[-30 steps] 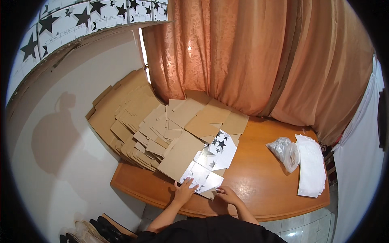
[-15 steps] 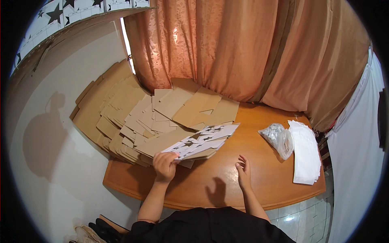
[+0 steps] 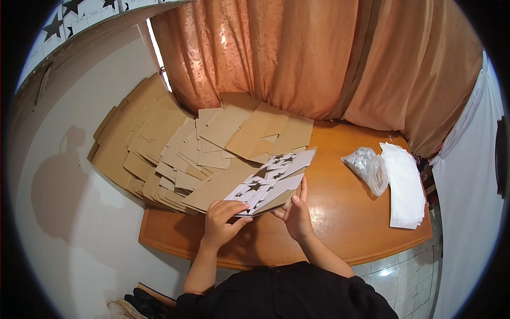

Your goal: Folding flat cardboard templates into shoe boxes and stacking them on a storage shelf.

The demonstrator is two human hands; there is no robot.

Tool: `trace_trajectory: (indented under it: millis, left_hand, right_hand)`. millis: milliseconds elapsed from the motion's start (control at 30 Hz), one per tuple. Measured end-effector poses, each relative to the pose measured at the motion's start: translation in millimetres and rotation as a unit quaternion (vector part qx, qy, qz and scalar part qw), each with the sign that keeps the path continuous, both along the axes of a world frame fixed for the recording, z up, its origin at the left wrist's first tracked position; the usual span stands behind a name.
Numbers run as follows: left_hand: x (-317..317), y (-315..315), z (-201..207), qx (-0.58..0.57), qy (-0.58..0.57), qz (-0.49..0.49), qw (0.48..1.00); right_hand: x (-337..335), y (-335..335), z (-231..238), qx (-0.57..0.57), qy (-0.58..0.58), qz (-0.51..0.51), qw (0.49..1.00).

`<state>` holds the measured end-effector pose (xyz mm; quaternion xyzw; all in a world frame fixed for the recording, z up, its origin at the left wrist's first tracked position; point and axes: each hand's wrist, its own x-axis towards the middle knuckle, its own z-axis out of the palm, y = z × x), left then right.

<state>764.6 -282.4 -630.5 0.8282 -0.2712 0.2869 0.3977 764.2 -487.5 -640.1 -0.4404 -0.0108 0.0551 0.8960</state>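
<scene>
Over the front of the table I hold a flat cardboard box blank [image 3: 256,185], its white face printed with dark stars and its other panels plain brown. My left hand [image 3: 219,219] grips its near left corner, thumb below and fingers on top. At the right edge my right hand [image 3: 298,217] is closed round the panel, with some fingers hidden underneath. Just behind the blank lies a spread pile of brown cardboard blanks [image 3: 175,139], overlapping one another.
A clear plastic bag [image 3: 366,169] of small greyish things sits at the table's right, beside a stack of white paper sheets [image 3: 402,191]. Orange curtains [image 3: 308,58] hang behind the wooden table [image 3: 340,228]. Star-printed boxes [image 3: 50,32] stand on a shelf at upper left.
My right hand has come in from the right and taken hold of the blank's right edge. The left hand keeps its grip on the near left corner.
</scene>
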Motion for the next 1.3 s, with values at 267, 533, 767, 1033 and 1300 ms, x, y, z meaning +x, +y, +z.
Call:
trace_trajectory:
  millis: [267,533,767,1033,1300]
  left_hand:
    - [15.1,10.5,11.3,0.038,0.135,-0.156,0.978]
    - [39.5,3.0,9.5,0.026,-0.038,-0.011,0.999]
    - [50.5,16.7,21.2,-0.062,-0.184,0.158,0.968]
    - [10.2,42.0,24.1,-0.204,-0.178,0.268,0.925]
    - [10.3,-20.1,-21.9,-0.416,-0.047,0.042,0.907]
  right_hand:
    - [-3.8,-7.0,-0.8,0.017,0.0,0.018,1.0]
    - [-13.0,-30.7,-35.3,-0.09,0.121,0.043,0.988]
    - [-24.4,-49.7,-158.5,-0.374,0.049,0.235,0.896]
    - [-20.0,-97.9,-142.9,-0.355,0.017,0.057,0.933]
    - [-33.1,-213.5,-67.3,-0.086,0.104,-0.213,0.968]
